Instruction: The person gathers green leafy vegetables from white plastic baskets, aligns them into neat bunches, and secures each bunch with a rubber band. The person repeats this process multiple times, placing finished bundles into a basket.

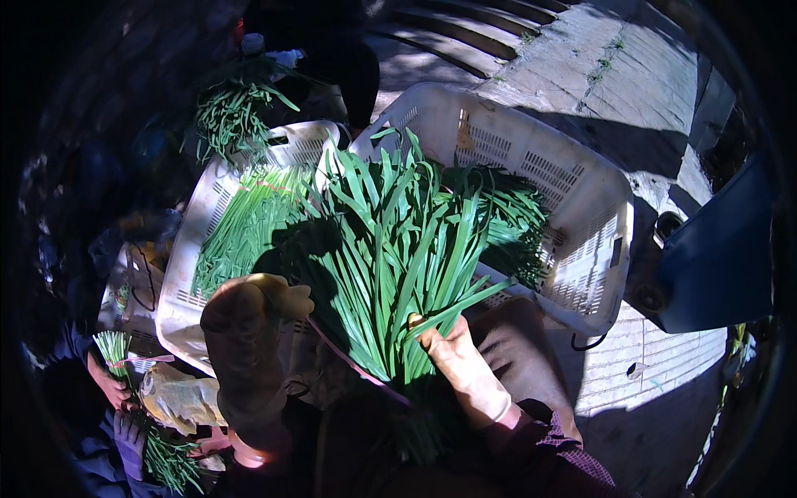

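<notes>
A large bunch of long flat green leaves, which look like garlic chives (380, 267), stands fanned out in front of me, its stem ends low in shadow. My right hand (464, 361), in a tan glove, is closed around the bunch's right side, and one leaf crosses over the thumb. On the left, my gloved left hand (258, 311) has its fingers curled on one end of a thin pink tie (355, 364). That tie runs down to the right across the lower part of the bunch, where shadow hides its other end.
A white plastic crate (177, 292) holds a tied chive bundle (249, 230). Behind my bunch, a larger crate (598, 180) holds darker greens (510, 230). Another person's hands (118, 398) hold greens at lower left; a person's gloved hand (286, 59) shows above. A blue bin (716, 255) stands right.
</notes>
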{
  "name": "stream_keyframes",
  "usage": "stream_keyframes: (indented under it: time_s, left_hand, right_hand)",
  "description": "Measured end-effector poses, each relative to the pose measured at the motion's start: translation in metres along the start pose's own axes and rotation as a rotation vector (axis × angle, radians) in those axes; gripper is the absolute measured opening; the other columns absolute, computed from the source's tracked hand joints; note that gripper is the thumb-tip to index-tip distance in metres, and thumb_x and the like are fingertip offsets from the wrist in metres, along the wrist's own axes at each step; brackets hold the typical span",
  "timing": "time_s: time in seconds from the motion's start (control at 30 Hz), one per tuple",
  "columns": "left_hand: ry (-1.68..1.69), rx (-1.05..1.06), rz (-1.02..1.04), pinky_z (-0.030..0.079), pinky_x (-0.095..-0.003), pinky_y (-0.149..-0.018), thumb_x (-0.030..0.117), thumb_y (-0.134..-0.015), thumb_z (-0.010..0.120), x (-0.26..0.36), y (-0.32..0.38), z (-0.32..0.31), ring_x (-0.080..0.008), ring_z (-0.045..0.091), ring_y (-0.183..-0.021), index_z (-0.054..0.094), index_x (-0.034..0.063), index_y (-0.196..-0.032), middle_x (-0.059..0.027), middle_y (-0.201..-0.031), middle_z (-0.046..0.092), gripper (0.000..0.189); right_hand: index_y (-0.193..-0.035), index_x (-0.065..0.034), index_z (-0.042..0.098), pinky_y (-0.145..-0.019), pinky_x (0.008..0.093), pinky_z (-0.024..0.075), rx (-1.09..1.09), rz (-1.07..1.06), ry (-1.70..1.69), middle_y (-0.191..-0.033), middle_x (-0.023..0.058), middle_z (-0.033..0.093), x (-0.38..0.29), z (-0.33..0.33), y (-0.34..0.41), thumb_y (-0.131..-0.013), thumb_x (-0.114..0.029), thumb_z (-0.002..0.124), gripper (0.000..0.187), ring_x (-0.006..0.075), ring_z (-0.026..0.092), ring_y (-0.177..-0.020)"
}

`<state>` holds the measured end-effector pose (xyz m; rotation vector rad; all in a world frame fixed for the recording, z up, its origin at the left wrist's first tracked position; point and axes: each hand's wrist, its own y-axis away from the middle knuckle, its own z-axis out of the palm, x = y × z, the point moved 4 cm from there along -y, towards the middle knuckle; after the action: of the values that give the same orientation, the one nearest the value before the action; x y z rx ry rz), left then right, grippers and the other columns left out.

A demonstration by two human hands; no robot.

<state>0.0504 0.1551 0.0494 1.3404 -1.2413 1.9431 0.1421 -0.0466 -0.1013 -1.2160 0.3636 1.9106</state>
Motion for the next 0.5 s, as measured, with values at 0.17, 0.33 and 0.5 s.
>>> stream_keyframes:
  time_s: [0.17, 0.33, 0.5]
  left_hand:
    - [-0.420, -0.400, -0.087, 0.054, -0.0382, -0.087, 0.031, -0.093, 0.072, 0.013, 0.038, 0.000, -0.0265, 0.071, -0.094, 0.071, 0.0032, -0.105, -0.0155, -0.107, 0.073, 0.030]
    - [-0.838, -0.209, 0.329, 0.045, -0.0432, -0.104, 0.016, -0.087, 0.075, 0.003, 0.009, 0.052, -0.0349, 0.057, -0.128, 0.072, 0.0095, -0.111, -0.0171, -0.143, 0.056, 0.026]
    - [-1.345, -0.320, 0.554, 0.024, -0.0592, -0.116, 0.015, -0.087, 0.070, -0.019, -0.031, 0.079, -0.0366, 0.033, -0.148, 0.071, 0.0154, -0.111, -0.0167, -0.155, 0.043, 0.023]
  right_hand:
    - [-0.139, -0.0052, 0.036, -0.111, 0.0322, 0.0320, -0.067, 0.101, -0.001, -0.134, 0.0053, 0.051, -0.015, 0.003, 0.013, -0.105, -0.028, 0.058, 0.047, 0.0134, 0.046, -0.123]
    - [-0.141, -0.0038, 0.035, -0.112, 0.0323, 0.0312, -0.026, 0.093, 0.012, -0.135, 0.0045, 0.049, -0.030, 0.017, 0.015, -0.104, -0.033, 0.058, 0.052, 0.0137, 0.045, -0.125]
    - [-0.143, -0.0034, 0.035, -0.111, 0.0329, 0.0331, -0.084, 0.126, -0.055, -0.134, 0.0043, 0.051, -0.035, 0.021, 0.014, -0.104, -0.034, 0.059, 0.056, 0.0135, 0.047, -0.124]
